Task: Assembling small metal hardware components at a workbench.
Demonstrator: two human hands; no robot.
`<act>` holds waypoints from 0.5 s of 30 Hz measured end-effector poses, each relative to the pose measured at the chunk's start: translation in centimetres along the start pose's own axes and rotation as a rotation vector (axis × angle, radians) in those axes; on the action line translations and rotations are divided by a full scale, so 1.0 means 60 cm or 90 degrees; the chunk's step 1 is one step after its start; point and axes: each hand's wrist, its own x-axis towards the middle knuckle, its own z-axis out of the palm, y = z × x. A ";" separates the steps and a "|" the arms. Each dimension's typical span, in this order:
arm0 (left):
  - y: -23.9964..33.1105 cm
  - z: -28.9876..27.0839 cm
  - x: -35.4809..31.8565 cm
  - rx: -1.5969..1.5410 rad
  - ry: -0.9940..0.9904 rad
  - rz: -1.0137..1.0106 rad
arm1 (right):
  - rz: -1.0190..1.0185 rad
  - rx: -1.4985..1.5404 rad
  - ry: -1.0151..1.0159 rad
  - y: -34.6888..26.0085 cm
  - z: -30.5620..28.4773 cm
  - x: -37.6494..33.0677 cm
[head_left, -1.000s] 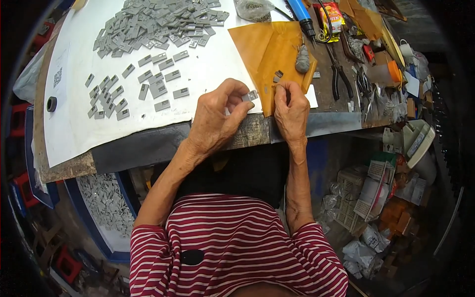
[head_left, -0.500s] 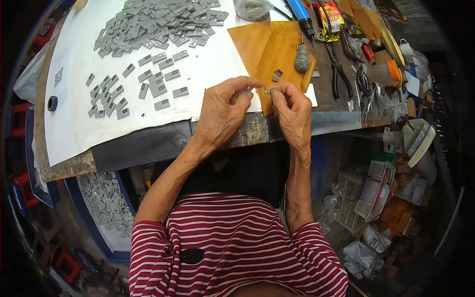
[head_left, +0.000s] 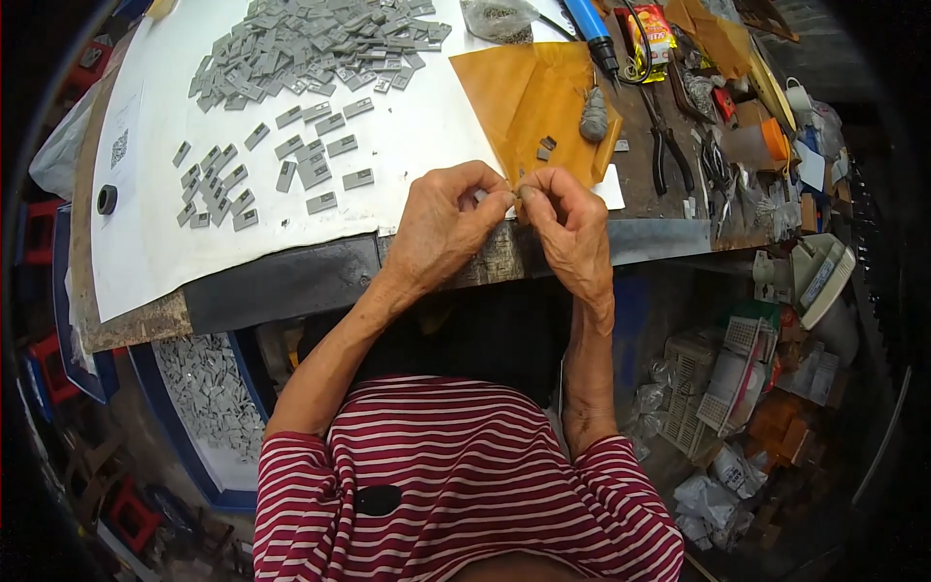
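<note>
Both of my hands meet just above the front edge of the table. Thumb and forefinger of my left hand (head_left: 441,228) are pinched together, their tips almost touching those of my right hand (head_left: 574,233), which is pinched as well. Whatever small piece lies between the fingertips is mostly hidden. Behind them spreads a sheet of brown paper (head_left: 524,92) with a few small dark metal bits (head_left: 546,147) and a grey lump (head_left: 593,116) on it. To the left, several flat grey rectangular pieces (head_left: 312,170) with dark slots lie loose on white paper (head_left: 407,126).
A big heap of the same grey pieces (head_left: 310,48) lies at the back. Pliers (head_left: 669,155), a blue electric screwdriver (head_left: 592,29) and a bag of small parts (head_left: 499,19) are at the right and back. A blue-rimmed tray (head_left: 155,388) of grey pieces stands below the table, left.
My fingertips have come closer together and a little lower, covering the small metallic piece that showed between them. My left fingers have curled in more tightly.
</note>
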 end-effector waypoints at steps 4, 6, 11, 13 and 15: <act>0.008 0.003 -0.006 -0.135 0.032 -0.089 | 0.122 0.175 0.021 -0.011 0.002 -0.003; 0.007 0.002 -0.007 -0.137 0.041 -0.083 | 0.146 0.272 0.034 -0.009 0.005 -0.006; -0.001 0.005 -0.009 -0.140 0.066 -0.075 | 0.145 0.265 0.012 -0.005 0.012 -0.012; -0.003 0.003 -0.011 -0.122 0.033 -0.082 | 0.138 0.274 0.013 -0.001 0.013 -0.013; -0.001 0.004 -0.012 -0.116 0.025 -0.073 | 0.140 0.269 0.030 0.003 0.015 -0.013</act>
